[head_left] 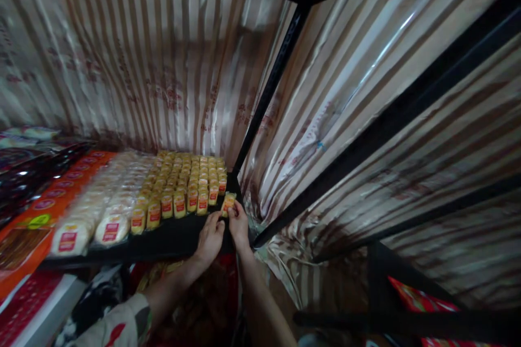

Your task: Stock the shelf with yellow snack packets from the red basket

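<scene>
Striped cloth with reddish printed marks point(175, 65) hangs in folds behind a black shelf point(163, 238), and a black post point(271, 84) slants up toward one o'clock from the held packet. That small packet point(228, 203) is just above the shelf's near right corner, between the two hands. It is a stubby, yellowish block in a clear, slightly shiny wrapper, with an orange-red label on the side facing the camera; the print is too small to read. It sits slightly tilted. The right hand point(239, 223) pinches its right side between thumb and fingers. The left hand point(210, 234) is partly curled, fingertips at the packet's lower left edge; whether they grip or only touch it, I cannot tell.

At ten o'clock from it stand close rows of yellow packets point(179, 203) with matching red labels. Farther out, around nine o'clock, are pale round packs point(112, 230) with red labels, then a long orange package point(61, 190). Red packs point(423, 298) lie near four o'clock, well apart.
</scene>
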### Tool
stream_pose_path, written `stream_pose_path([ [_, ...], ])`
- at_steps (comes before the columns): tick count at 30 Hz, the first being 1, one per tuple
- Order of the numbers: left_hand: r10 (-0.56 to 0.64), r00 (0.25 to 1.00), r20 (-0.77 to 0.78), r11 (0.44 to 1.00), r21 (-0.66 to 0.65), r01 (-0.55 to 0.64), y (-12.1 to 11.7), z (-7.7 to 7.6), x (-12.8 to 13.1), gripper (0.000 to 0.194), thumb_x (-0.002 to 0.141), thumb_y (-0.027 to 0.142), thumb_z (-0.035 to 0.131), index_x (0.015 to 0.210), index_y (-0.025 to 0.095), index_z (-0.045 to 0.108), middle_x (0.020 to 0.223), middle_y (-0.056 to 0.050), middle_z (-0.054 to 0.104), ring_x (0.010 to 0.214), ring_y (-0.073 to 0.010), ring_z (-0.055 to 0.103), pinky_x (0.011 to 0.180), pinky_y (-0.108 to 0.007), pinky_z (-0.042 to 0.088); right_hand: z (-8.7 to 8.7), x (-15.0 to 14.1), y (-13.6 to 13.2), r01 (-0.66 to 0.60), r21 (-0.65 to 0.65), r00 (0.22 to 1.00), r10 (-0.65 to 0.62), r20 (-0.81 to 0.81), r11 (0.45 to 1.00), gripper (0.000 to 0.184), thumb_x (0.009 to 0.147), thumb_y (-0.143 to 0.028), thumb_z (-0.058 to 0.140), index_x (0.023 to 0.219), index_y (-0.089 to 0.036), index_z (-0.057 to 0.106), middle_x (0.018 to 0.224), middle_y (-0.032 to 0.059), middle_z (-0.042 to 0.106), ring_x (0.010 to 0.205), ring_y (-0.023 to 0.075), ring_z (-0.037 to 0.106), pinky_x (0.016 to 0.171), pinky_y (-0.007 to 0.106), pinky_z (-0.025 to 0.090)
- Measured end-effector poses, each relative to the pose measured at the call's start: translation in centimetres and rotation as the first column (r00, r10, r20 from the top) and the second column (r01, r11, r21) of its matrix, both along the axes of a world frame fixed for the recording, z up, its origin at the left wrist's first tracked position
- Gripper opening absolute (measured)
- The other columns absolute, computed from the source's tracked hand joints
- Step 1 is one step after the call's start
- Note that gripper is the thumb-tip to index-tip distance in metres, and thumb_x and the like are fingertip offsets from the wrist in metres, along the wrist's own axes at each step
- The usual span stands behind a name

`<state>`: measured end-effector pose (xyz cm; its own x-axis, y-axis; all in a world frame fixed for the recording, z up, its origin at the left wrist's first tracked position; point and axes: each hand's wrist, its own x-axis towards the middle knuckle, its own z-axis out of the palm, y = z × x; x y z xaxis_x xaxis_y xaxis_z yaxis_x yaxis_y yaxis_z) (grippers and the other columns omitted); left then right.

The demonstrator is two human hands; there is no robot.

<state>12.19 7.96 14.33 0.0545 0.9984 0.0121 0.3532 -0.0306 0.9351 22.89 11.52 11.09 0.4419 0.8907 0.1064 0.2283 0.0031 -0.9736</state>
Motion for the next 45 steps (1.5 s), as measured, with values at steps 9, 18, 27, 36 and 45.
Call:
stream_pose_path([
  [9,-0.013,0.984,0.179,0.996,-0.085,0.029,4.5,-2.2,2.4,0.044,0.085,0.025,0.039,0.125,0.011,0.049,0.142,-0.013,0.04,0.132,-0.0174,0.035,0.113,-0.034,0.021,-1.3,0.6,5.2,-0.004,-0.057,0.978,0.016,0.207,0.998,0.04,0.078,-0.027,0.048,0.115,-0.018,0.06,0.099,0.0061,0.069,0.089,0.0194,0.064,0.084,0.032,0.048],
  [18,-0.019,0.971,0.237,0.997,-0.065,0.035,6.1,-4.5,2.6,0.047,0.085,0.029,0.041,0.129,0.013,0.045,0.144,-0.01,0.037,0.134,-0.0167,0.032,0.115,-0.035,0.018,-1.9,0.0,6.2,-0.045,-0.017,0.944,0.048,0.326,0.999,0.045,0.077,-0.024,0.049,0.121,-0.018,0.058,0.113,0.0069,0.064,0.102,0.0206,0.059,0.093,0.033,0.044],
  [27,0.011,0.936,0.352,0.996,-0.088,0.022,6.4,-6.1,2.4,0.044,0.086,0.03,0.041,0.127,0.018,0.049,0.142,-0.008,0.042,0.133,-0.0194,0.035,0.114,-0.039,0.022,-2.3,-0.4,6.4,-0.062,0.014,0.909,0.05,0.414,0.998,0.045,0.076,-0.018,0.044,0.119,-0.018,0.059,0.113,0.0075,0.064,0.103,0.021,0.056,0.094,0.035,0.042],
  [36,0.09,0.941,0.325,0.993,-0.105,-0.059,6.4,-4.7,2.9,0.039,0.084,0.024,0.043,0.121,0.015,0.054,0.136,-0.011,0.049,0.13,-0.0206,0.039,0.113,-0.038,0.025,-3.2,-0.3,6.3,-0.03,0.009,0.932,0.024,0.361,1.0,0.052,0.075,-0.018,0.043,0.127,-0.012,0.051,0.121,0.0128,0.058,0.111,0.0229,0.051,0.094,0.036,0.042],
  [45,0.0,0.966,0.259,0.996,-0.086,0.022,1.3,-1.1,-0.3,0.04,0.082,0.021,0.043,0.12,0.019,0.054,0.126,-0.006,0.058,0.113,-0.017,0.055,0.1,-0.032,0.042,-0.6,-2.3,1.4,-0.018,0.034,0.977,0.011,0.211,0.999,0.05,0.078,-0.026,0.047,0.127,-0.013,0.046,0.116,0.0117,0.058,0.101,0.0197,0.056,0.086,0.033,0.047],
])
